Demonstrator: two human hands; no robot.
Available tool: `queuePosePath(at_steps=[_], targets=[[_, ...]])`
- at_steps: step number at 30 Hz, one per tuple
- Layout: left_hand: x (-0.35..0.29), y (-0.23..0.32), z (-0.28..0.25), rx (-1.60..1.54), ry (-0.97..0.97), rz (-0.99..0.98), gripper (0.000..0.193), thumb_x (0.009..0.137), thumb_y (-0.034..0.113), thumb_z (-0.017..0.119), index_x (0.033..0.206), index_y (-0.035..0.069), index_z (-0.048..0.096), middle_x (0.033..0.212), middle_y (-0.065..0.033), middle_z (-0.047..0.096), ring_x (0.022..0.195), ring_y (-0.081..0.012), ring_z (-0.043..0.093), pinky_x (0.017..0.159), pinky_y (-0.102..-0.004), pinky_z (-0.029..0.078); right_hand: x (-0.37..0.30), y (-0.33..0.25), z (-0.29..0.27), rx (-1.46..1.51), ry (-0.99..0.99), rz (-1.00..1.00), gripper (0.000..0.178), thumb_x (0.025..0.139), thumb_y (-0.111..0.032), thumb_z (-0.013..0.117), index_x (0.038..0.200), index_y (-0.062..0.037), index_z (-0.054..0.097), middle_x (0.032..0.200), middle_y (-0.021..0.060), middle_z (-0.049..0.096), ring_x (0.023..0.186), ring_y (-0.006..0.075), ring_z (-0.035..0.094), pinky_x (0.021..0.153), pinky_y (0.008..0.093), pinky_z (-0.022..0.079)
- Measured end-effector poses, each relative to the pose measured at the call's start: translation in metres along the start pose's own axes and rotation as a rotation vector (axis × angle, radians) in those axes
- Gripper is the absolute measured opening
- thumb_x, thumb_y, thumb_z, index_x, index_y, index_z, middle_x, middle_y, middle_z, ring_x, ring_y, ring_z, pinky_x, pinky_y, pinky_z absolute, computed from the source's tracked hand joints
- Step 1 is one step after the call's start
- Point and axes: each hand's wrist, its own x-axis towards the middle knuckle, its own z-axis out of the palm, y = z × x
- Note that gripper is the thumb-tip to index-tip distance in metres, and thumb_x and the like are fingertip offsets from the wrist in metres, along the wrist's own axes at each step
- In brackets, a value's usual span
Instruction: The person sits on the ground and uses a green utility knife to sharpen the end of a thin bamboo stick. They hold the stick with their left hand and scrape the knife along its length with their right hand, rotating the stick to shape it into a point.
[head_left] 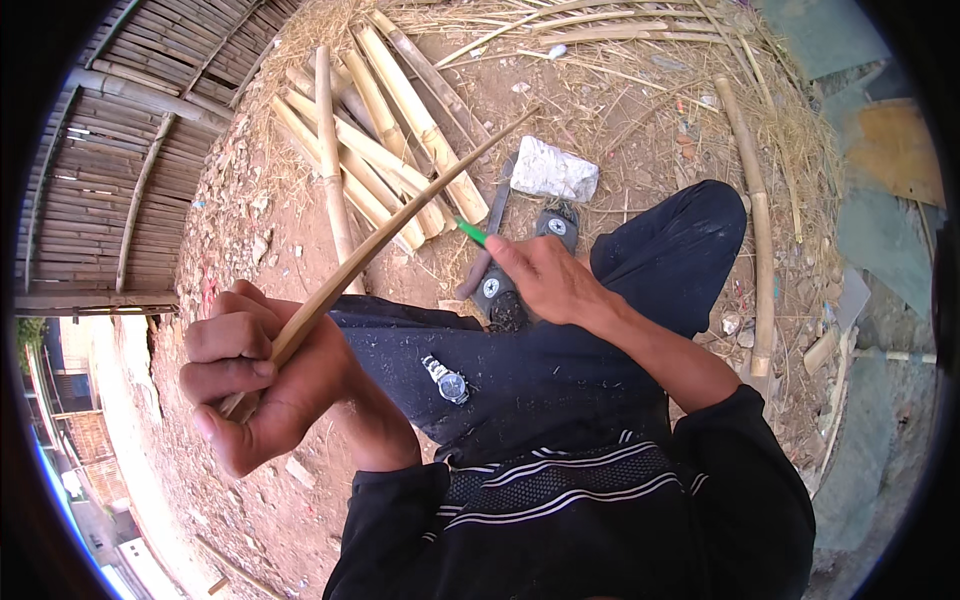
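Dirt (655,170), stick (372,246) in left fingers (228,338)

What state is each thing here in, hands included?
Left hand: closed around the bamboo strip
Bamboo strip: held slantwise, off the ground
Right hand: closed on the green handle
Green handle: held, partly covered
Watch: lying on the dark trousers, dial up
Split bamboo: piled on the ground
White block: lying on the ground

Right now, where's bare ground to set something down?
Pebbly dirt between the bamboo wall and split bamboo; a smaller, straw-strewn patch between the white block and bamboo pole at right. Crowded: around the shoes, near block and split bamboo.
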Motion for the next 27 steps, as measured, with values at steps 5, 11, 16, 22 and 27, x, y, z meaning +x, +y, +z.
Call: queuePosePath(at_steps=[5, 11, 16, 22, 27], targets=[[0.005, -0.004, 0.003, 0.053, -0.008, 0.035, 0.036, 0.081, 0.036, 0.035, 0.055, 0.012, 0.030, 0.050, 0.0004, 0.025, 0.042, -0.0081, 0.017, 0.046, -0.0253, 0.020, 0.026, 0.032, 0.006, 0.063, 0.081, 0.251, 0.075, 0.094, -0.054, 0.029, 0.061, 0.0078, 0.055, 0.048, 0.0224, 0.050, 0.043, 0.0257, 0.048, 0.048, 0.0411, 0.041], [0.008, -0.004, -0.004, 0.100, 0.075, 0.018, 0.036, 0.081, 0.036, 0.034, 0.055, 0.012, 0.029, 0.050, 0.0001, 0.025, 0.042, -0.0082, 0.017, 0.046, -0.0253, 0.020, 0.027, 0.026, 0.010, -0.015, 0.095, -0.004, 0.075, 0.094, -0.054, 0.028, 0.059, 0.0073, 0.053, 0.046, 0.0173, 0.050, 0.043, 0.0181, 0.047, 0.046, 0.0398, 0.037], [0.008, -0.007, 0.005, 0.113, 0.083, 0.002, 0.035, 0.081, 0.036, 0.034, 0.055, 0.013, 0.029, 0.050, 0.0001, 0.025, 0.041, -0.0080, 0.017, 0.044, -0.0251, 0.019, 0.055, 0.062, 0.004, -0.003, 0.139, 0.310, 0.071, 0.094, -0.052, 0.029, 0.073, 0.0092, 0.059, 0.053, 0.0207, 0.053, 0.048, 0.0261, 0.055, 0.051, 0.0409, 0.041], [0.013, -0.006, 0.001, 0.153, 0.147, 0.044, 0.036, 0.081, 0.037, 0.033, 0.055, 0.012, 0.028, 0.051, 0.0001, 0.024, 0.041, -0.0080, 0.016, 0.044, -0.0243, 0.018, 0.030, 0.017, 0.021, 0.134, 0.014, -0.239, 0.070, 0.094, -0.053, 0.026, 0.066, 0.0055, 0.051, 0.048, 0.0181, 0.050, 0.051, 0.0248, 0.060, 0.050, 0.0386, 0.044], [0.015, -0.013, 0.004, 0.178, 0.174, 0.000, 0.037, 0.081, 0.037, 0.034, 0.055, 0.013, 0.027, 0.051, 0.0001, 0.024, 0.042, -0.0080, 0.016, 0.044, -0.0237, 0.019, 0.064, 0.065, 0.013, -0.064, 0.187, 0.146, 0.066, 0.095, -0.049, 0.032, 0.064, 0.0052, 0.051, 0.037, 0.0120, 0.039, 0.054, 0.0245, 0.064, 0.044, 0.0340, 0.040]])
